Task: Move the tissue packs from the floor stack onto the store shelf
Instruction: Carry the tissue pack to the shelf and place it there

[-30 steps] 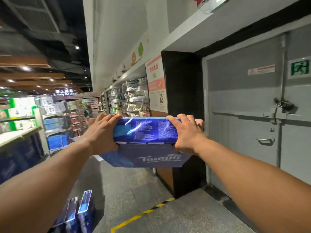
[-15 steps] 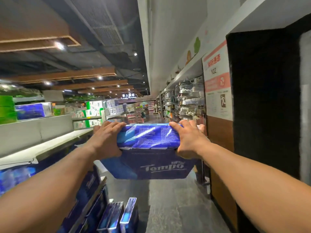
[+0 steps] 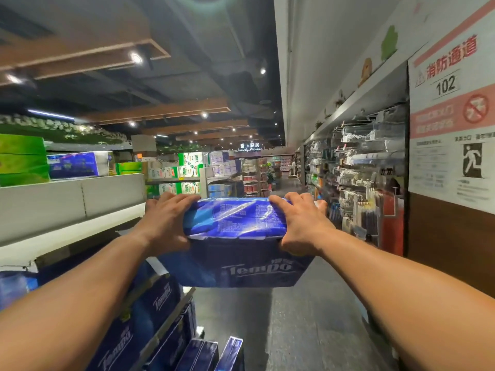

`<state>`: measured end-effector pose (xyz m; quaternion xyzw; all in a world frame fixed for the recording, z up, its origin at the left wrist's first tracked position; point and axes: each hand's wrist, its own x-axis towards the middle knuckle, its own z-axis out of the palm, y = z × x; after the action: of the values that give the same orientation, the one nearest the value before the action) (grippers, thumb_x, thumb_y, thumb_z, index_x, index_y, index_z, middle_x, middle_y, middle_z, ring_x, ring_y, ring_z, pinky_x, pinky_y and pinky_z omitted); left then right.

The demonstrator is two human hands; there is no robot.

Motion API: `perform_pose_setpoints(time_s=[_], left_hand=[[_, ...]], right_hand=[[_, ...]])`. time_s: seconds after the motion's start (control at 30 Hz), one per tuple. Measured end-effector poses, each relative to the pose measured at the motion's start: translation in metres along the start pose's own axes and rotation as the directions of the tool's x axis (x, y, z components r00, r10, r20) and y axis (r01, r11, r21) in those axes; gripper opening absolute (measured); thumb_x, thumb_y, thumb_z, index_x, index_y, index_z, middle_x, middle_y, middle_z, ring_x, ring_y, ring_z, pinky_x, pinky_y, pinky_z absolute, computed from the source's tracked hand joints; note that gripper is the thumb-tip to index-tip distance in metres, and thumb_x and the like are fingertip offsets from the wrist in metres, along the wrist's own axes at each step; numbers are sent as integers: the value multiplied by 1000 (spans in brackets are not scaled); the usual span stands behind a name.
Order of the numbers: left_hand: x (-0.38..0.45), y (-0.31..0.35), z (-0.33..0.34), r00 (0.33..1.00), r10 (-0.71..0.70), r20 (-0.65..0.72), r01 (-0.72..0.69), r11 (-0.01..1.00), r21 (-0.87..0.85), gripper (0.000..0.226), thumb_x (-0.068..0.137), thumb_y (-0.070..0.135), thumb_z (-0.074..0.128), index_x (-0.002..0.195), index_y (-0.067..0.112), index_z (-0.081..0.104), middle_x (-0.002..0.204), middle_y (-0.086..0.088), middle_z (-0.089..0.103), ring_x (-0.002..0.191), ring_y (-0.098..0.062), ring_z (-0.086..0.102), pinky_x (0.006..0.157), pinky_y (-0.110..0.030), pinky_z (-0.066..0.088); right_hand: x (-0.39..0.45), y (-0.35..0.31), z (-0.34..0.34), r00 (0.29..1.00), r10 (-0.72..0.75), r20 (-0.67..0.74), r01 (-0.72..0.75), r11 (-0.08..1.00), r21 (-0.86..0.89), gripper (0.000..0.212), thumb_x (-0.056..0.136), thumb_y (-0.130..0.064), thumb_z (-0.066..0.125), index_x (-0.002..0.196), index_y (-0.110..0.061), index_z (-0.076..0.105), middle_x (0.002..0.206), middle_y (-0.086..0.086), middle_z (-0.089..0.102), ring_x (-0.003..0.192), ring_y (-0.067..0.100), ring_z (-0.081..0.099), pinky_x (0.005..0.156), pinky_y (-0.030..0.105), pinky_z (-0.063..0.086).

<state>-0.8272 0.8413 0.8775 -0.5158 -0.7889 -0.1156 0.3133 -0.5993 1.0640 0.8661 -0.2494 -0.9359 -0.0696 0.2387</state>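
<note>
We've got the blue Tempo tissue pack [image 3: 235, 242] up in the air mid-frame, left hand [image 3: 163, 223] clamped on its left end and right hand [image 3: 300, 226] on its right end, fingers curled over the top. The white store shelf [image 3: 72, 234] runs along the left of the frame, with more Tempo packs [image 3: 150, 311] lower left under it. A few upright packs [image 3: 211, 354] sit at the bottom center on the floor.

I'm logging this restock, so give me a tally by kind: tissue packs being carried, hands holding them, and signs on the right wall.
Tissue pack being carried: 1
Hands holding it: 2, left hand and right hand
Wall sign: 1
Total: 4
</note>
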Motion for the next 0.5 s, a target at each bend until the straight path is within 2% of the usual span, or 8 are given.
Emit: perform_pose_setpoints(time_s=[0.27,0.5], left_hand=[[152,-73,113,999,-44,24,43,999,28,100,65,45,83,150,31,33,150,8,43,132,-20,33,107,-48,28],[257,-130,191,998,-60,3,59,992,111,101,60,51,80,149,28,38,148,3,47,133,-23,35,103,-47,30]], right_hand=[[183,45,89,1000,-2,-13,2,1000,20,109,68,-45,76,155,-41,11,151,3,29,138,29,24,113,62,19],[322,79,155,998,-54,-32,55,997,53,110,67,-51,76,156,-43,11,157,3,25,145,31,18,115,63,16]])
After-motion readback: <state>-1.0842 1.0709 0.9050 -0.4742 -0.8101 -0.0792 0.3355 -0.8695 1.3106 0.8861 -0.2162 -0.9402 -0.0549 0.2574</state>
